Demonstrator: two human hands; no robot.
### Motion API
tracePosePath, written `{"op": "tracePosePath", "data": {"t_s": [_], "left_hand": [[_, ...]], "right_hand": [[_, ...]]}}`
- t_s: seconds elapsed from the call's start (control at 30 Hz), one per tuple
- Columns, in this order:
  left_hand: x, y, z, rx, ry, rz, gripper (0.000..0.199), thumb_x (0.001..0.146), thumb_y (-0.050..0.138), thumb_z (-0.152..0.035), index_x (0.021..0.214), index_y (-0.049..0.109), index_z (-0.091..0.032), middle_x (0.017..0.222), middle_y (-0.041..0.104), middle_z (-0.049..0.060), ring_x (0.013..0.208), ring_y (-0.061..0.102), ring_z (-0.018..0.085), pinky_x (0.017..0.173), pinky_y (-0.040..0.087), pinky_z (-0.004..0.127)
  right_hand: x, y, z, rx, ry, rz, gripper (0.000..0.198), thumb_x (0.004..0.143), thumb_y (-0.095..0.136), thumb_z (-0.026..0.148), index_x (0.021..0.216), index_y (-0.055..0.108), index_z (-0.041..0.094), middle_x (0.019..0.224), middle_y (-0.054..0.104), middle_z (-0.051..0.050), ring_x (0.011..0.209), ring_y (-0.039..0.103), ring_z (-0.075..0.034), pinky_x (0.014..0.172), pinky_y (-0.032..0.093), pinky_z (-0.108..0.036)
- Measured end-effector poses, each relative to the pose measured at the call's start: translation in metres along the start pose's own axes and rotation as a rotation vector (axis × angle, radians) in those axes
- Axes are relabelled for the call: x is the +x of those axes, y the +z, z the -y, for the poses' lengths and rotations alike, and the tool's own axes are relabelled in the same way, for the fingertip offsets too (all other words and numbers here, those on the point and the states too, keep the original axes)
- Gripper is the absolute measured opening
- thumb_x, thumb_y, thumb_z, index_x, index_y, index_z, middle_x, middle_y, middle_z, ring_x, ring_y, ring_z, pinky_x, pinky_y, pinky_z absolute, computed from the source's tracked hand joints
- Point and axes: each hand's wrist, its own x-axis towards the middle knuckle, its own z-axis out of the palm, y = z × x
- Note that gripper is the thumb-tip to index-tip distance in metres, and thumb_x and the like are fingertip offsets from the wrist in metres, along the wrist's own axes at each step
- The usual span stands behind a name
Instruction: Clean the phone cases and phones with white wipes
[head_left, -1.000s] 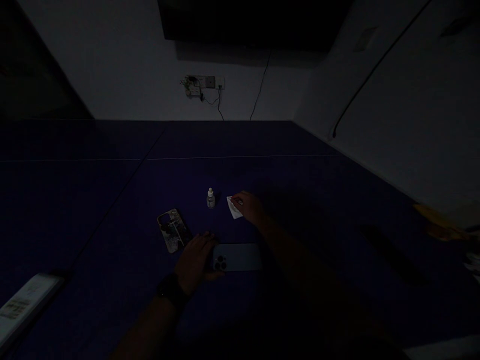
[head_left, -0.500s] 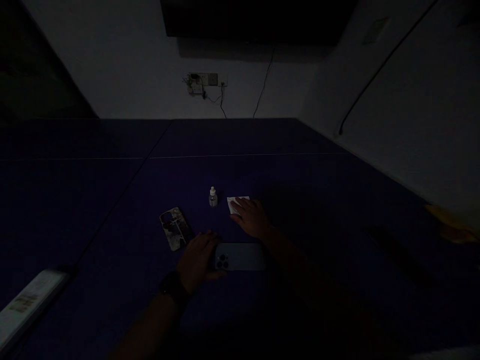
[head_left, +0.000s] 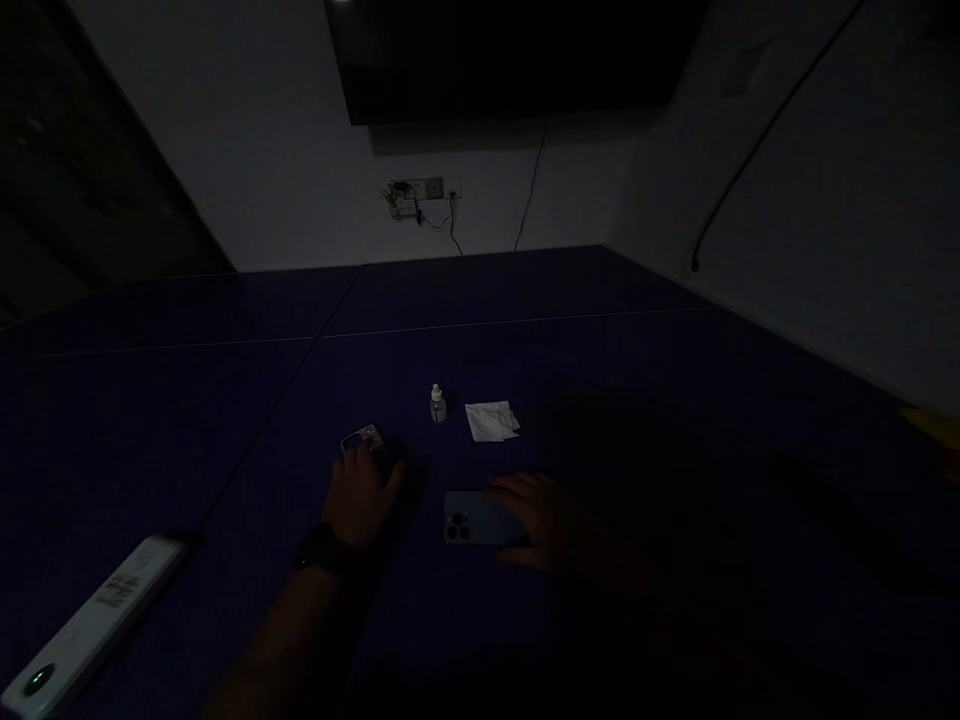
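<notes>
In the head view, my right hand (head_left: 541,520) spans the right end of a blue-grey smartphone (head_left: 480,518), fingers at its far edge and thumb at its near edge. The phone lies back up, its camera lenses to the left. My left hand (head_left: 363,495), with a dark watch on the wrist, lies over a patterned phone case (head_left: 370,434); the thumb is spread to the right and most of the case is hidden. Beyond the hands stand a small clear bottle with a white cap (head_left: 438,406) and a folded white tissue (head_left: 491,421) lying flat.
The dark blue surface (head_left: 420,360) has seam lines. A long white device (head_left: 94,620) with a green light lies at the left front. Something yellow (head_left: 934,428) is at the right edge. Wall sockets with cables (head_left: 420,192) sit below a dark screen (head_left: 517,60). The room is dim.
My left hand has left the smartphone and moved left onto the phone case. My right hand has let go of the tissue and come back to the smartphone's right end.
</notes>
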Motion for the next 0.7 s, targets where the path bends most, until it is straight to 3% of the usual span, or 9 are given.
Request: {"op": "tracePosePath", "data": {"t_s": [0.1, 0.3, 0.4, 0.53, 0.6, 0.7], "left_hand": [[0.014, 0.003, 0.011, 0.118, -0.074, 0.027, 0.059, 0.090, 0.051, -0.059, 0.126, 0.054, -0.012, 0.124, 0.061, 0.025, 0.117, 0.057, 0.042, 0.096, 0.045, 0.052], [0.024, 0.013, 0.006, 0.189, -0.241, 0.169, 0.095, 0.078, 0.049, -0.076, 0.134, 0.044, 0.002, 0.129, 0.052, 0.039, 0.118, 0.055, 0.052, 0.090, 0.045, 0.058], [0.023, 0.015, 0.002, 0.168, -0.271, 0.169, 0.094, 0.078, 0.052, -0.068, 0.137, 0.040, 0.003, 0.134, 0.048, 0.040, 0.122, 0.052, 0.053, 0.093, 0.042, 0.059], [0.025, 0.005, 0.003, 0.072, -0.314, 0.202, 0.092, 0.075, 0.062, -0.060, 0.142, 0.037, -0.002, 0.132, 0.054, 0.037, 0.123, 0.054, 0.052, 0.095, 0.042, 0.061], [0.026, -0.005, 0.005, -0.021, -0.322, 0.249, 0.091, 0.077, 0.064, -0.059, 0.144, 0.037, -0.002, 0.129, 0.059, 0.035, 0.120, 0.060, 0.048, 0.094, 0.047, 0.058], [0.021, -0.016, 0.008, -0.212, -0.275, 0.331, 0.082, 0.091, 0.053, -0.057, 0.152, 0.027, -0.009, 0.130, 0.066, 0.024, 0.110, 0.071, 0.031, 0.087, 0.057, 0.039]], "right_hand": [[0.004, 0.002, -0.002, -0.005, -0.034, 0.030, 0.069, 0.074, 0.081, 0.055, 0.133, 0.063, 0.023, 0.135, 0.064, -0.013, 0.117, 0.060, -0.032, 0.099, 0.046, -0.045], [0.011, 0.000, 0.001, -0.026, -0.045, 0.067, 0.057, 0.076, 0.082, 0.046, 0.125, 0.066, 0.022, 0.126, 0.068, -0.011, 0.109, 0.061, -0.030, 0.097, 0.045, -0.044], [0.012, 0.001, 0.001, -0.013, -0.059, 0.056, 0.050, 0.078, 0.080, 0.041, 0.122, 0.066, 0.022, 0.123, 0.068, -0.009, 0.108, 0.060, -0.029, 0.097, 0.044, -0.044], [0.013, 0.008, -0.003, 0.014, -0.067, 0.027, 0.049, 0.073, 0.079, 0.038, 0.117, 0.067, 0.023, 0.120, 0.068, -0.008, 0.107, 0.059, -0.029, 0.095, 0.043, -0.044], [0.013, 0.013, -0.004, 0.028, -0.056, -0.011, 0.049, 0.070, 0.079, 0.038, 0.116, 0.067, 0.023, 0.118, 0.068, -0.007, 0.107, 0.058, -0.029, 0.094, 0.042, -0.043], [0.012, 0.016, -0.004, 0.038, -0.039, -0.070, 0.051, 0.067, 0.079, 0.038, 0.114, 0.066, 0.023, 0.113, 0.068, -0.007, 0.104, 0.057, -0.029, 0.092, 0.043, -0.043]]}}
